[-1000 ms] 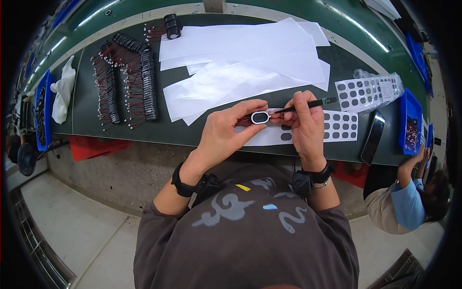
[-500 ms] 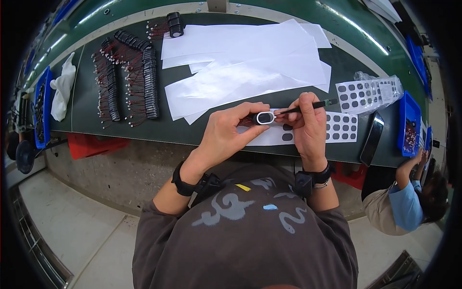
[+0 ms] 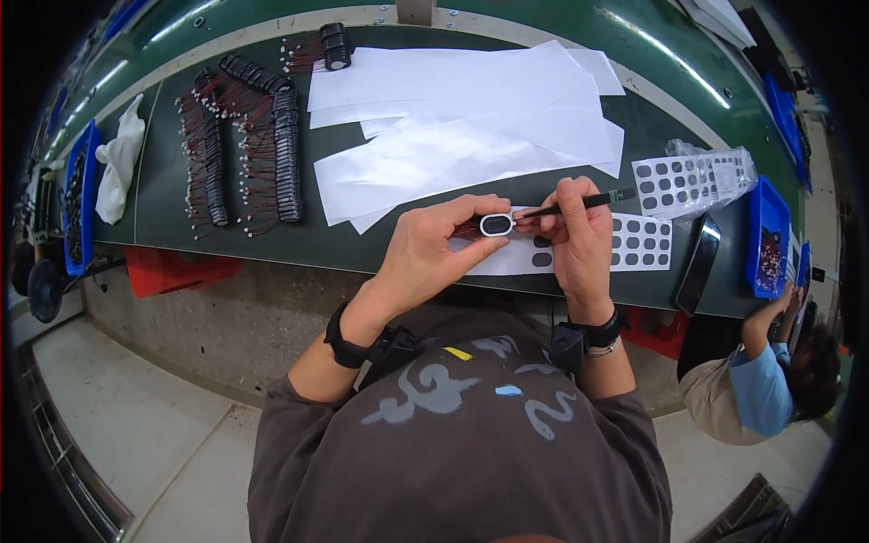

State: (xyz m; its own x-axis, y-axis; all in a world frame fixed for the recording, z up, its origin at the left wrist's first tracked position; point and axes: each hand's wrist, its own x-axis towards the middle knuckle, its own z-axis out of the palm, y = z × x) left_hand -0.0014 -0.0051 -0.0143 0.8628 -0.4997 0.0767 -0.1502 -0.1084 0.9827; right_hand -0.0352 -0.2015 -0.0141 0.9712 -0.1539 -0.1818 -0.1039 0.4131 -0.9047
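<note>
Between the thumb and fingers of my left hand [image 3: 428, 240] is a small oval speaker [image 3: 495, 225], black in the middle with a pale rim, its face turned up. Dark red wires show behind it, partly hidden by my fingers. My right hand [image 3: 582, 240] pinches black tweezers [image 3: 579, 203], whose tips are at the speaker's right edge. Whether the tips touch it, I cannot tell. Under both hands lies a white sheet of dark rounded stickers [image 3: 641, 242], partly covered by my right hand.
Rows of wired black speakers [image 3: 286, 154] stand at left, with a short stack [image 3: 335, 47] farther back. White paper sheets [image 3: 471, 118] cover the table's middle. At right are bagged sticker sheets [image 3: 697, 176], a phone [image 3: 698, 263], a blue bin [image 3: 769, 237] and another person [image 3: 765, 385].
The tweezers' tips have shifted slightly at the speaker's right edge. The speaker's dark oval face now shows flatter and more fully. Both hands keep their grip.
</note>
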